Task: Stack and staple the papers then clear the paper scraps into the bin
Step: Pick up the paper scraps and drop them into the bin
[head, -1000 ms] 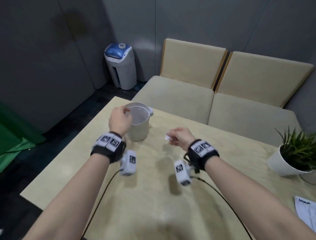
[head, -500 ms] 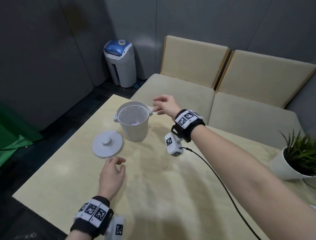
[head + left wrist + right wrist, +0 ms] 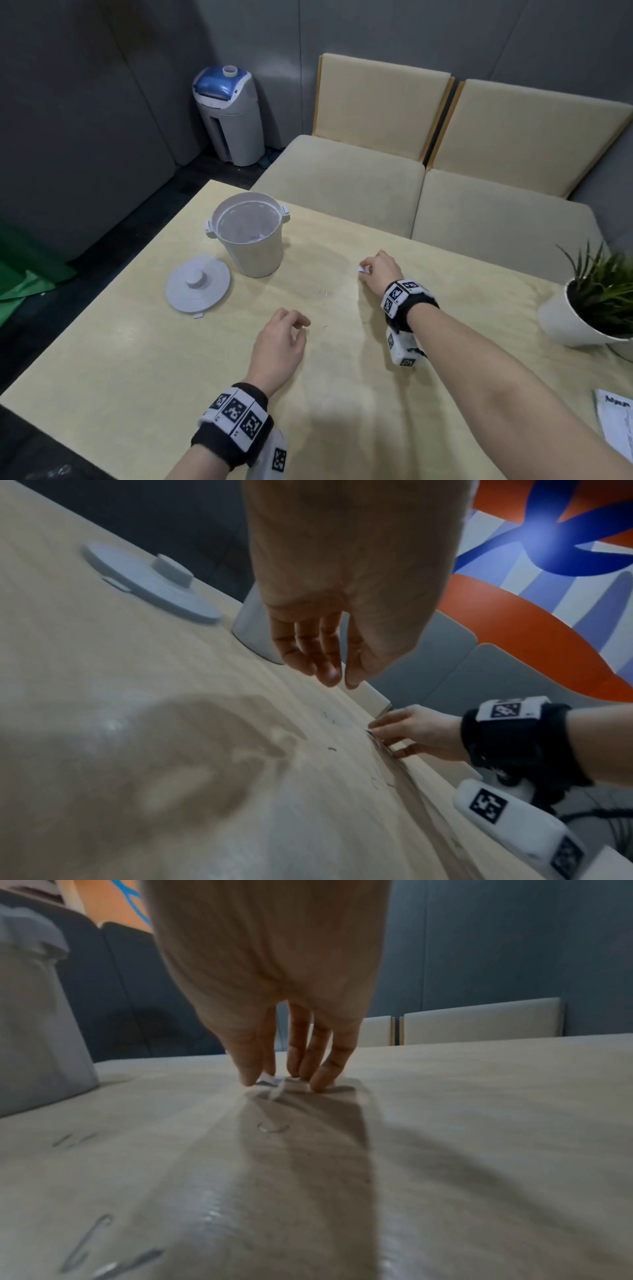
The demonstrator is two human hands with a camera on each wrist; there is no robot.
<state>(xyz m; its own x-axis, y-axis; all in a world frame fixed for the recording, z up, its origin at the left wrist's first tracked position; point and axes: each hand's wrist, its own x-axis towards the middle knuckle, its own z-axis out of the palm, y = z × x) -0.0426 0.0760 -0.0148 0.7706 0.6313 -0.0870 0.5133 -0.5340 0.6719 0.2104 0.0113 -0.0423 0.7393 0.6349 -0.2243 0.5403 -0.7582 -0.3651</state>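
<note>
The white bin (image 3: 255, 253) stands open at the table's far left, with a paper scrap (image 3: 257, 237) lying inside. Its round lid (image 3: 198, 285) lies flat on the table beside it, to the left. To the right of the bin, my right hand (image 3: 367, 271) is down on the table, thumb and fingers pinching a small white paper scrap (image 3: 363, 269). The right wrist view shows the right hand's fingertips (image 3: 320, 1085) closing round the scraps (image 3: 268, 1080). My left hand (image 3: 301, 325) hovers mid-table, loosely curled and empty. The printed papers (image 3: 616, 425) lie at the right edge.
A potted plant (image 3: 592, 301) in a white pot stands at the table's right side. Loose staples (image 3: 274, 1127) lie scattered on the tabletop (image 3: 137, 359) near my right hand. A beige sofa (image 3: 342, 171) runs behind the table. A blue and white appliance (image 3: 229, 113) stands on the floor.
The lid came off the bin and now lies on the table. My right hand went over the bin, then came back down onto a scrap. My left hand drew back to mid-table.
</note>
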